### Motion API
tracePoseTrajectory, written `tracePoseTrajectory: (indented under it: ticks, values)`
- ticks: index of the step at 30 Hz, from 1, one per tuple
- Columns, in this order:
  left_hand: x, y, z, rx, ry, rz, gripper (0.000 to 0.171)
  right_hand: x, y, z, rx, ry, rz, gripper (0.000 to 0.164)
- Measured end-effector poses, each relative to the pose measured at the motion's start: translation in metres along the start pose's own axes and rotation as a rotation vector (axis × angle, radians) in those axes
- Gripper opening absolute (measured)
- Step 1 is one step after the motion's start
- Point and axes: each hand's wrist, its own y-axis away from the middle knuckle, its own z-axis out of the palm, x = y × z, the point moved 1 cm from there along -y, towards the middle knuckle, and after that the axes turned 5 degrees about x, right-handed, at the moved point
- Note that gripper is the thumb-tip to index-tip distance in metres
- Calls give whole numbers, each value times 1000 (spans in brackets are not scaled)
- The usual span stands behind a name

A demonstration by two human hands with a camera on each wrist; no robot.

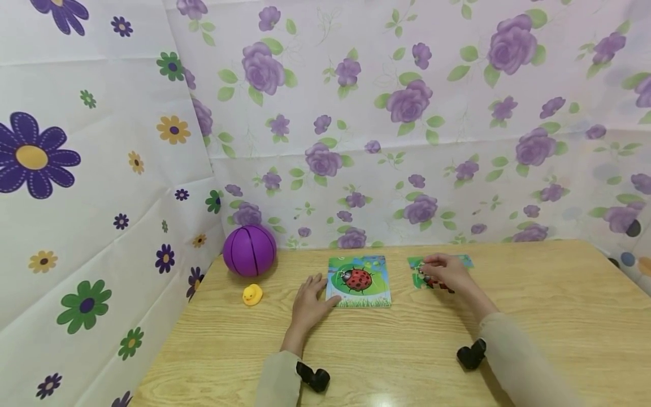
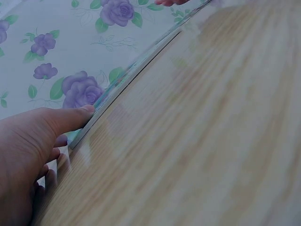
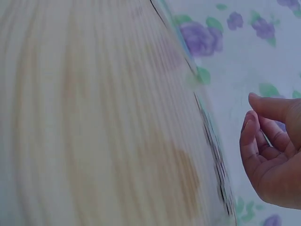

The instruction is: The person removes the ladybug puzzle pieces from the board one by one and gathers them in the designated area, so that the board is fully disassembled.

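The person's left hand (image 1: 309,305) has its thumb apart from the fingers, touching the ladybug board (image 1: 358,282) at its near-left corner; I would press there only lightly. The right hand (image 1: 447,272) bends its fingers over the jigsaw (image 1: 434,282), right of the board; whether they pinch a piece I cannot tell, but straight lifting would disturb neighbours least.

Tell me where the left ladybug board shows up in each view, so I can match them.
Head: the board lies just below and right of centre, with the left grip at its left side.
Left wrist: its edge is a thin strip slanting up and right from the left grip.
Right wrist: perhaps edge-on near the top, but too blurred to tell.
Shared landmark: purple roses behind the table.
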Motion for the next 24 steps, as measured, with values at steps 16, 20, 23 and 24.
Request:
tracePoseTrajectory:
  ticks: [16,20,23,24]
  values:
    - [1,0,2,1,12,-4,63,-41,-10,88,-42,-103,-14,34]
    - [-1,-1,3,2,8,-5,64,-41,-10,94,-24,-86,24,34]
    - [-2,-1,2,3,5,-9,64,-39,-10,97,-16,-75,46,35]
    - [-2,-1,1,2,3,-10,64,-38,-10,99,-10,-72,50,35]
